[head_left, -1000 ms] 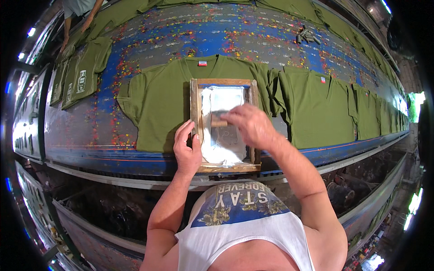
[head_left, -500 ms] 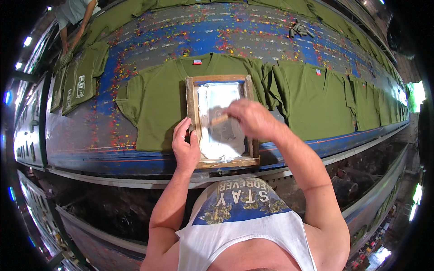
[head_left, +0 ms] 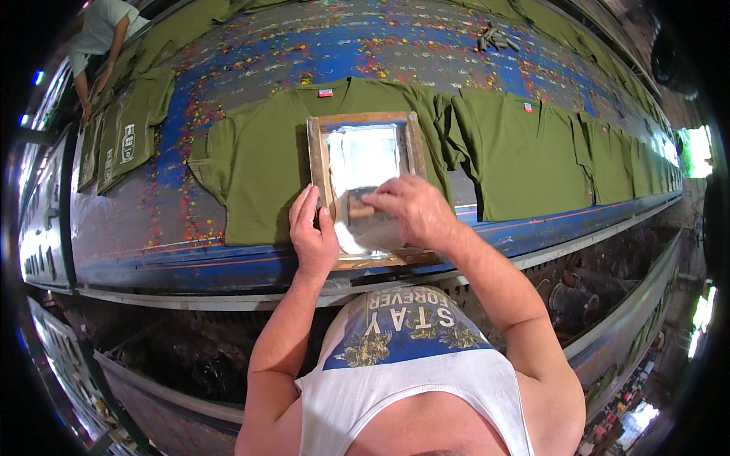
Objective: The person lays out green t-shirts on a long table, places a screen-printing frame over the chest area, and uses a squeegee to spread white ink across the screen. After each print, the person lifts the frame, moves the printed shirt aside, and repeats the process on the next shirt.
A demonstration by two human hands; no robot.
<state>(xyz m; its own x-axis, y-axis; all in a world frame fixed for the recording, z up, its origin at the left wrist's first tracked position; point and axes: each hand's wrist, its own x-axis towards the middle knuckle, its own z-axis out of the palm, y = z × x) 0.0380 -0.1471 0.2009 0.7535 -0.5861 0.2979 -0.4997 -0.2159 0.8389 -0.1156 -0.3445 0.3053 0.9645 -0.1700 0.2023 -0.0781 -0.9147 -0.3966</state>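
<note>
A wooden screen-printing frame (head_left: pixel 318 161) lies on a green T-shirt (head_left: pixel 258 156) spread flat on the long table. White ink (head_left: pixel 363 144) covers much of the mesh inside it. My left hand (head_left: pixel 313 237) holds the frame's left rail, fingers along the outside and thumb over the wood. In my right hand (head_left: pixel 420 211) is a small wooden squeegee (head_left: pixel 366 210), pressed to the mesh around its middle. My fingers hide the squeegee's right end.
More green T-shirts (head_left: pixel 525 167) lie along the table to the right. Printed green shirts (head_left: pixel 131 144) are at the left, where another person (head_left: pixel 103 38) leans over. Grey cylinders (head_left: pixel 498 38) lie in a pile at the far side. The blue table edge (head_left: pixel 198 266) runs before me.
My right hand has drawn the squeegee toward me over the mesh, and its blur is gone. My left hand stays at the rail. The whole view has shifted slightly.
</note>
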